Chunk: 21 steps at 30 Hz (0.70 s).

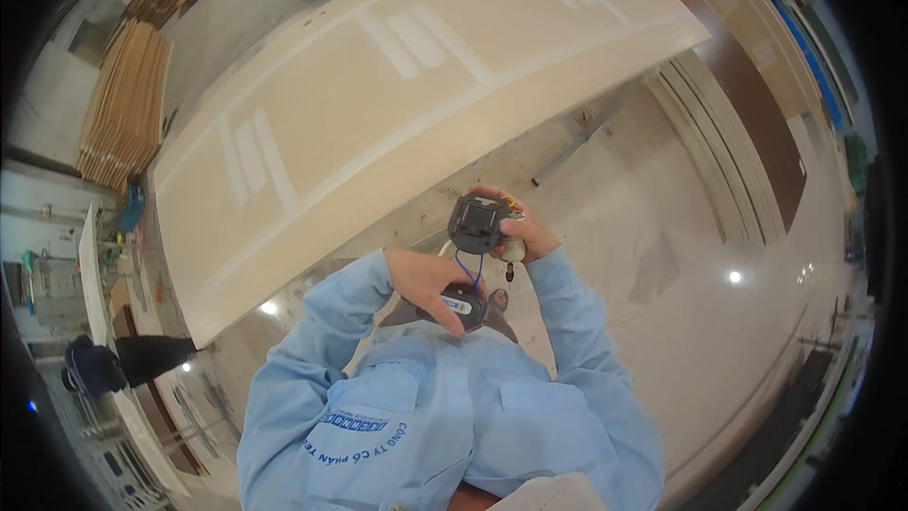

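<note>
In front of my waist, my right hand is closed round a cordless drill, its dark, slotted foot turned up and its pale body and black tip pointing down toward me. My left hand, lower and nearer my belly, grips a dark battery pack with a pale label on top. Between the two runs a thin blue cord or strap. The battery pack is apart from the drill's foot. Fingers hide part of both things.
A large cream door panel with whitish bands lies ahead, its near edge beyond my hands. Stacked panels and a brown board are at right; brown boards stand far left. A dark bar lies near the panel's edge.
</note>
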Tool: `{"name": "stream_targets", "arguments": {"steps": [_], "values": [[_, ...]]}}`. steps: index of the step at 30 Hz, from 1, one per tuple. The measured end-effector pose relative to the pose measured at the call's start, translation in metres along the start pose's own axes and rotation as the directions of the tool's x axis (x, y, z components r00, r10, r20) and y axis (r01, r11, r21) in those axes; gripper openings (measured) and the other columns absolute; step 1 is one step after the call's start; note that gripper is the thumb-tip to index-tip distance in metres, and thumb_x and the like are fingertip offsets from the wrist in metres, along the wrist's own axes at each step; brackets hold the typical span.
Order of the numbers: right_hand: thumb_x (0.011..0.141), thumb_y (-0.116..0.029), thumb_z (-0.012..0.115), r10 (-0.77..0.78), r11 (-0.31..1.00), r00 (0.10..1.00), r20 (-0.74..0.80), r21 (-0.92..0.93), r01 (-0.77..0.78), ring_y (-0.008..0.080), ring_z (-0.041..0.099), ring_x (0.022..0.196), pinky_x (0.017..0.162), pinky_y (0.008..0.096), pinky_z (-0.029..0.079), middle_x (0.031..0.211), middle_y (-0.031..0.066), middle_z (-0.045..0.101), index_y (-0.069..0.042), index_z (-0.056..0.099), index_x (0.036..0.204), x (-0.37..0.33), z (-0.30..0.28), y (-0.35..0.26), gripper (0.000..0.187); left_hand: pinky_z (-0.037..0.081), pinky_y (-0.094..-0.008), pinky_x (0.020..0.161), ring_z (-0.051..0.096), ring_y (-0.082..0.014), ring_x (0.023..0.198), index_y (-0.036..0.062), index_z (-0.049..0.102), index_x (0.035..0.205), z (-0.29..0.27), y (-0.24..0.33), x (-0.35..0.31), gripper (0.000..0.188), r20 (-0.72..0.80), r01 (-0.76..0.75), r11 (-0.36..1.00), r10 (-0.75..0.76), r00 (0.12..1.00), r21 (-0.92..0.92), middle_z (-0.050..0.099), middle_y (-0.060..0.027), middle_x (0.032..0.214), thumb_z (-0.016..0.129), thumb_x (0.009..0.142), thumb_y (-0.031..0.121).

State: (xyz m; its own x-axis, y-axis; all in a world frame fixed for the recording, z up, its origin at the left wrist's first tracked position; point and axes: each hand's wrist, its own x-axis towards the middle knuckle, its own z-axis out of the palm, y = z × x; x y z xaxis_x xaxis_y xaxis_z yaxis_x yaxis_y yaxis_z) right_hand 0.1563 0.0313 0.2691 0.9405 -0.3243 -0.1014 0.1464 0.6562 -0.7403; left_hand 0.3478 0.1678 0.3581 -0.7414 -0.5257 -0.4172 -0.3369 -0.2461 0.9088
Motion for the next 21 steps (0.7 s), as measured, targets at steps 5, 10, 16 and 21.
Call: {"name": "stream_targets", "arguments": {"steps": [5, 10, 16, 21], "values": [[0.067, -0.035, 0.092, -0.198, 0.978, 0.98, -0.016, 0.067, 0.198, 0.0158, 0.069, 0.093, 0.07, 0.0277, 0.059, 0.124, 0.011, 0.065, -0.004, 0.042, 0.151, 0.039, -0.003, -0.06, 0.102, 0.044, -0.0361, 0.109, 0.056, -0.0247, 0.131, 0.0034, 0.045, 0.151, -0.027, -0.031, -0.013, 0.089, -0.334, -0.197, 0.977, 0.212, 0.918, 0.08, 0.057, -0.0155, 0.144, 0.083, 0.083, 0.047], [0.068, -0.035, 0.093, -0.204, 0.704, 0.971, -0.128, -0.708, 0.055, 0.021, 0.067, 0.095, 0.085, 0.0324, 0.055, 0.115, 0.0134, 0.064, 0.0, 0.045, 0.143, 0.074, 0.002, -0.138, 0.096, 0.036, -0.0413, 0.118, 0.04, -0.0278, 0.146, -0.0003, 0.026, 0.16, -0.055, -0.047, -0.045, 0.113, -0.629, -0.535, 0.811, 0.291, 0.721, -0.238, 0.036, -0.0185, 0.162, 0.076, 0.081, 0.063], [0.07, -0.043, 0.093, -0.169, 0.335, 0.985, -0.034, -0.942, 0.025, 0.0243, 0.068, 0.09, 0.079, 0.0346, 0.055, 0.1, 0.0151, 0.067, 0.004, 0.049, 0.136, 0.118, 0.017, -0.157, 0.093, 0.059, -0.0421, 0.094, 0.065, -0.0329, 0.12, 0.0004, 0.028, 0.158, -0.079, -0.051, 0.037, 0.111, -0.87, -0.843, 0.439, 0.224, 0.438, -0.311, 0.054, -0.0232, 0.145, 0.072, 0.081, 0.066], [0.075, -0.046, 0.091, -0.057, 0.404, 0.992, 0.109, -0.906, 0.123, 0.0262, 0.07, 0.092, 0.08, 0.0353, 0.056, 0.099, 0.0163, 0.072, 0.001, 0.055, 0.131, 0.183, 0.001, -0.167, 0.081, 0.058, -0.0428, 0.096, 0.066, -0.0294, 0.119, 0.005, 0.041, 0.152, -0.106, -0.059, 0.08, 0.086, -0.988, -0.986, 0.112, -0.098, 0.116, -0.127, 0.061, -0.0168, 0.138, 0.058, 0.094, 0.065]]}}
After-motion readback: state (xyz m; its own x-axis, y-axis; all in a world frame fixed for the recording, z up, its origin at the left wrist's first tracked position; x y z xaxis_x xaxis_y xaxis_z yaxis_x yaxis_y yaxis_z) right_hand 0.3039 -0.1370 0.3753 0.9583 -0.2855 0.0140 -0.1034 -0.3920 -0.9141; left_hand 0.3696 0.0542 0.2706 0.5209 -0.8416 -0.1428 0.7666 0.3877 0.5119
